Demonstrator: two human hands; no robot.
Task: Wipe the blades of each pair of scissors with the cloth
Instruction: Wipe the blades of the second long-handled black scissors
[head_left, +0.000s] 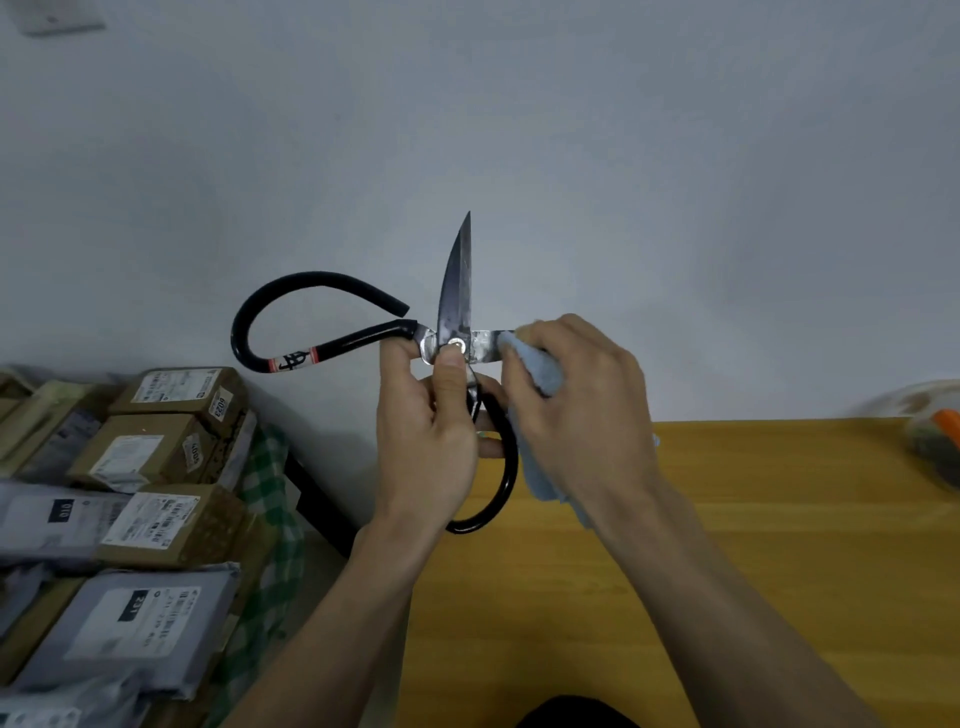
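- Wooden table (753, 545): no other scissors lie on the part in view, so how many pairs are left cannot be told.
- Black-handled scissors (457, 291), held above the table's far edge, spread wide; one blade points up, bare and still dull.
- Right hand (576, 410) clutches the blue cloth (540, 371) around the sideways blade, wiping under way.
- Left hand (426, 431) pinches the pivot.

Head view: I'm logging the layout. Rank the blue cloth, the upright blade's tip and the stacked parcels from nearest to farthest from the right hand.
1. Blue cloth: gripped in the right hand itself, against the sideways blade.
2. Upright blade's tip: above and left of that hand.
3. Stacked parcels: far left, beside the table.
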